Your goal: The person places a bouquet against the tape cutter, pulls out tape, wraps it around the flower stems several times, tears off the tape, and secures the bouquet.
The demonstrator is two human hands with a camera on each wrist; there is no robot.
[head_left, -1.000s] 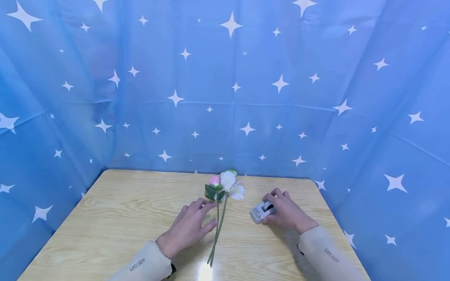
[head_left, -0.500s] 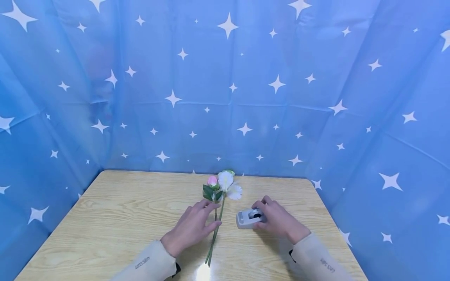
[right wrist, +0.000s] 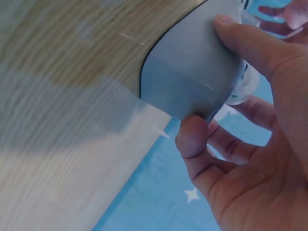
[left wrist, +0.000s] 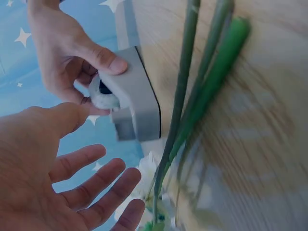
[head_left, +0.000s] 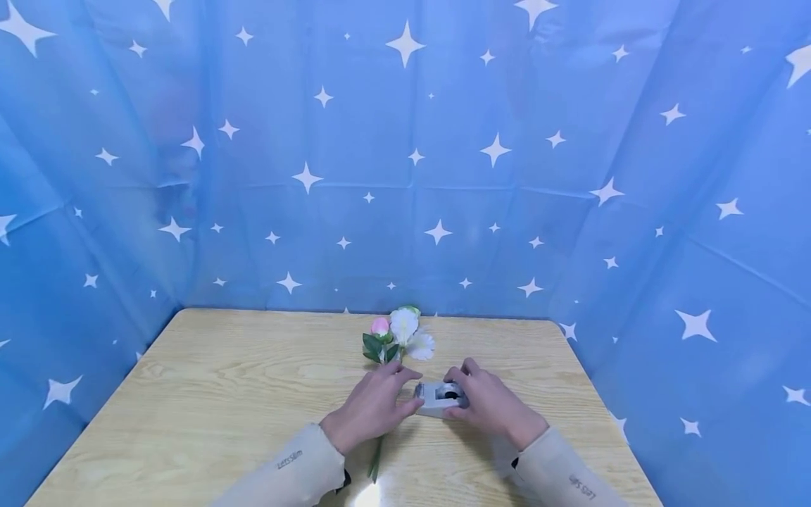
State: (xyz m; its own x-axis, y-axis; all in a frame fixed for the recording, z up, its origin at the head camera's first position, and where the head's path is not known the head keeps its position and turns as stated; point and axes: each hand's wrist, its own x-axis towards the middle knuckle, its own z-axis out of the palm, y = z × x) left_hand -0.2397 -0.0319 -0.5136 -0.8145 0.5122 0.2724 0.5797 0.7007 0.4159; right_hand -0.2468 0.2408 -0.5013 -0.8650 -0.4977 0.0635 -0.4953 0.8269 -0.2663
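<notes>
Near the middle of the wooden table [head_left: 215,394], the right hand [head_left: 491,405] grips a tape dispenser [head_left: 430,406] beside the flowers [head_left: 404,326]; the left hand [head_left: 370,407] holds nothing, fingers extended. Work appears early: no tape shows drawn out or on the visible stems [left wrist: 226,57]. Room is widest leftward; the far edge runs close behind the blossoms.

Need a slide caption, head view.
Right hand grips a gray tape dispenser; left hand hovers over flower stems on a wood-grain table.
</notes>
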